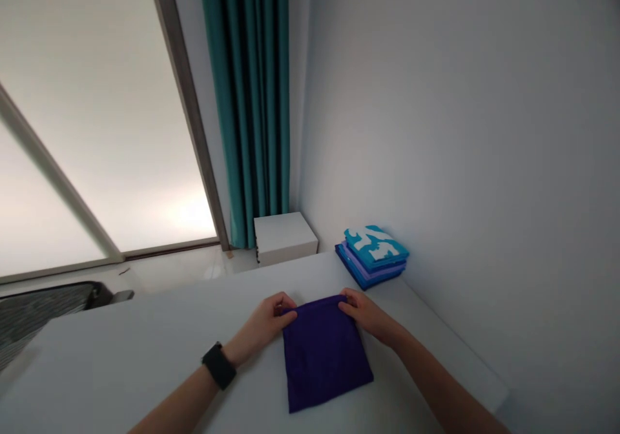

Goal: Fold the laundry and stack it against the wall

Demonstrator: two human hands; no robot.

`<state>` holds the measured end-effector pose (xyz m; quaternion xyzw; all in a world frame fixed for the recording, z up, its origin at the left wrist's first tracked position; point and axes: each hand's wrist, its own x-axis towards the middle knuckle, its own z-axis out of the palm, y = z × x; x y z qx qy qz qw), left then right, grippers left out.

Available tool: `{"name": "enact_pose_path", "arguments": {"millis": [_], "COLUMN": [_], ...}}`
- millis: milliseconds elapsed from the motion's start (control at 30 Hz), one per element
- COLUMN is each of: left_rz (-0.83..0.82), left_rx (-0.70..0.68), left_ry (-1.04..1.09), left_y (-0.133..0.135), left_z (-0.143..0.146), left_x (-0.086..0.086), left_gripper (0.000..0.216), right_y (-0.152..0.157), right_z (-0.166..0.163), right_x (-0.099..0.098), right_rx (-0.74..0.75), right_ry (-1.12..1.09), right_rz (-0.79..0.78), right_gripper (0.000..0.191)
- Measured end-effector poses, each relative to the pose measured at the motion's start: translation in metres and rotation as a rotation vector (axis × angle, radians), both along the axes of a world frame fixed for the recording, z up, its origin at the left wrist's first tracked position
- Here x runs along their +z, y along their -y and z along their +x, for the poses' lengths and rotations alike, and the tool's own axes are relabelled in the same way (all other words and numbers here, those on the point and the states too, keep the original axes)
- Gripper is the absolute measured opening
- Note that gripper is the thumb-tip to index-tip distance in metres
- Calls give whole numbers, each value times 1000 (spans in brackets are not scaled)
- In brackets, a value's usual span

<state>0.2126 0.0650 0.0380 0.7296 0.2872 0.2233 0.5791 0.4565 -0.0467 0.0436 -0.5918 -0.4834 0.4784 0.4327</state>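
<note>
A dark purple cloth (327,353), folded to a rough square, lies on the white table (145,356) in front of me. My left hand (274,318) pinches its far left corner between thumb and fingers. At the far right corner, my right hand (363,311) grips the cloth the same way. The far edge between the hands looks taut, and the near edge rests toward me. Beyond my right hand sits a stack of folded cloths (375,256) in blue, lilac and teal, the top one patterned with white.
A plain wall (460,163) borders the table on the right. Behind the table stand a white box-like cabinet (285,237) and a teal curtain (254,111). Frosted glass panels (97,117) rise at the left, with a dark grey cushioned piece (43,318) below.
</note>
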Motion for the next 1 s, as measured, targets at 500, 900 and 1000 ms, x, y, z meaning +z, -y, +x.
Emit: {"name": "enact_pose_path", "arguments": {"millis": [500,900,1000], "left_rz": [495,528,405], "left_rx": [-114,-36,-15], "left_ry": [10,200,281], "left_y": [29,2,-13], "left_z": [90,145,171], "left_x": [59,131,141], "left_gripper": [10,13,13], "right_y": [47,23,1], "right_z": [76,115,132], "right_x": [39,134,151], "right_rx": [-258,-449,-534], "right_ry": [40,282,370], "right_rz": [113,396,438], "right_gripper": [24,24,26]}}
